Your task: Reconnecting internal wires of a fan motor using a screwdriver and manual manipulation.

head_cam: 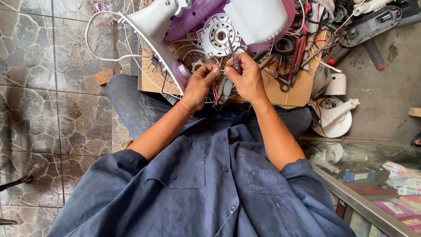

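Both hands grip: left hand (201, 82) pinches wires (215, 95); right hand (246, 75) holds a screwdriver (233, 55).
Best kept square to the white motor housing (218, 36), wires held steady.

Dusty blue short-sleeved work shirt (210, 184) with buttoned chest pockets; thin red wristband (184, 107) on left wrist.

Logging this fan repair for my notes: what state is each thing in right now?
Fan housing: opened up, lying on its side.
Screwdriver: gripped in right hand, tip at the hub.
Left hand: pinching a small part.
Wire grille: detached, lying flat.
Scissors: lying on the cardboard.
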